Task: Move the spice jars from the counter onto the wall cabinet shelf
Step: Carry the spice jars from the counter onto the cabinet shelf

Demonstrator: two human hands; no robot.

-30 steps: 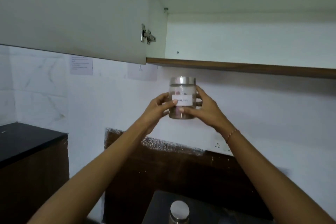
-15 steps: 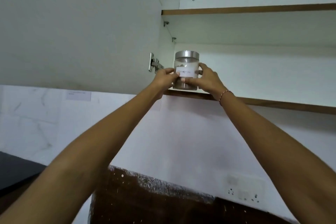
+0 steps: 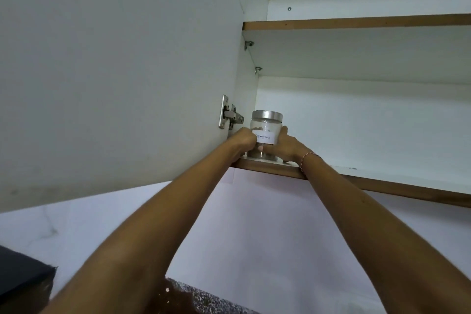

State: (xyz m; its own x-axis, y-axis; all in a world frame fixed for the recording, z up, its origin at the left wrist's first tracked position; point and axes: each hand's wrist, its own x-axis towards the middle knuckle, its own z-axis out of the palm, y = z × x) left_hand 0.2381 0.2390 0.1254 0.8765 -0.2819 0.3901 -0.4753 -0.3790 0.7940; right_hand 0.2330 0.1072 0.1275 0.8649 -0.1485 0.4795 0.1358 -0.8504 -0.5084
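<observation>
Here the labelled spice jar [image 3: 265, 135] stands on the white lower cabinet shelf [image 3: 382, 176], left hand [image 3: 243, 141] and right hand [image 3: 286, 146] clasping its sides, beside the open door [image 3: 114, 71].

Open cabinet door [image 3: 114, 58], steel hinge [image 3: 229, 116]; upper shelf [image 3: 356, 24], white wall [image 3: 254, 224]

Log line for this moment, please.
phase: placing | spice jar: upright on lower shelf, left end by door hinge | left hand: grip on jar | right hand: grip on jar
</observation>
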